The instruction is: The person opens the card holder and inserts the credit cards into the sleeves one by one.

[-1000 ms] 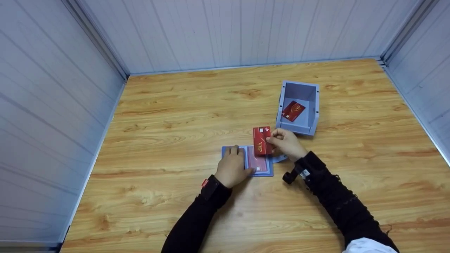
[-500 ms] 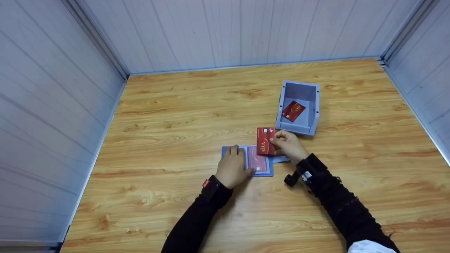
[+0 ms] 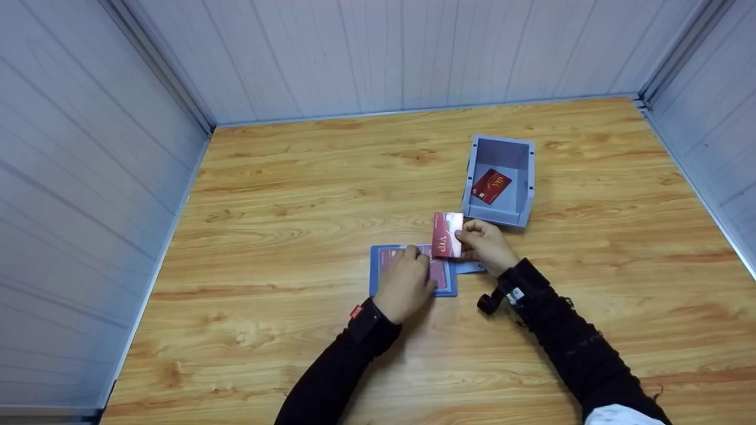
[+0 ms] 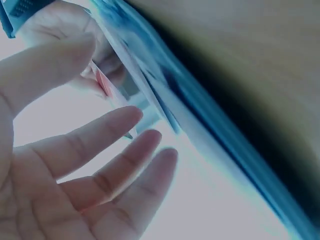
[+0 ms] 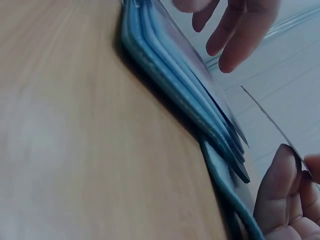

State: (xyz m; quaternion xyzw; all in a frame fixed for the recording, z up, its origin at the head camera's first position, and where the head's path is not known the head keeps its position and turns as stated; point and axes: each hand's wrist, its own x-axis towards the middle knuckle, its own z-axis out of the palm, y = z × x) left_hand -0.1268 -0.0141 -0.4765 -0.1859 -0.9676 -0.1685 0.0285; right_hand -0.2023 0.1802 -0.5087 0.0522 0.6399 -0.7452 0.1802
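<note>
A blue card holder (image 3: 375, 271) lies open on the table, with red cards under its clear sleeves. Over its right-hand sleeve hovers my left hand (image 3: 404, 283); in the left wrist view its fingers (image 4: 105, 130) are spread and loosely bent, with nothing between them. My right hand (image 3: 487, 245) pinches a red VIP card (image 3: 444, 236) by its right edge, above the holder's upper right corner. Light glares off that card's top. The right wrist view shows the held card edge-on as a thin line (image 5: 270, 117), apart from the holder's pages (image 5: 190, 75).
Behind the right hand stands a grey bin (image 3: 525, 203) with another red VIP card (image 3: 491, 186) lying in it. The holder's strap (image 3: 471, 268) sticks out to the right. Pale panel walls (image 3: 378, 59) enclose the wooden table (image 3: 283, 195).
My left hand has lifted off the holder's left side and shifted right, uncovering a red card there. The right hand has moved slightly right with its card, which has tilted into glare.
</note>
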